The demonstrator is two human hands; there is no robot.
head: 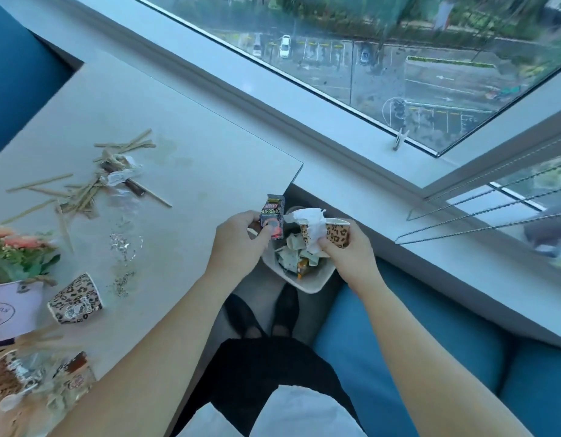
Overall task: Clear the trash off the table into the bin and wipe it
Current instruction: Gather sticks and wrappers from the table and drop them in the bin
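**A:** What fills the view?

**B:** A big window (399,58) runs along the far side, with a street far below. In front of it are a pale table (184,152) and a blue seat (399,357).

**A:** Where is the bin?

**B:** The bin (318,280), a cream tub, stands on the floor just past the table's corner, near the person's dark shoes (241,313). Crumpled wrappers (290,258) lie inside it.

**A:** What is on the table?

**B:** A pot (14,305) of flowers sits at the near left edge. Wooden sticks (83,192) lie scattered further back, mixed with plastic scraps (121,176). A leopard-print cup (75,299) lies on its side beside the pot. Dark crumbs (124,244) are strewn between the cup and the sticks.

**A:** And the hands?

**B:** Both are over the bin. The right hand (345,252) has its fingers curled round a second cup (337,234) of the same print, with a white tissue (310,223) bunched at its rim. The left hand (238,244) pinches a black sachet (272,220) between thumb and fingers, upright, just beside that cup.
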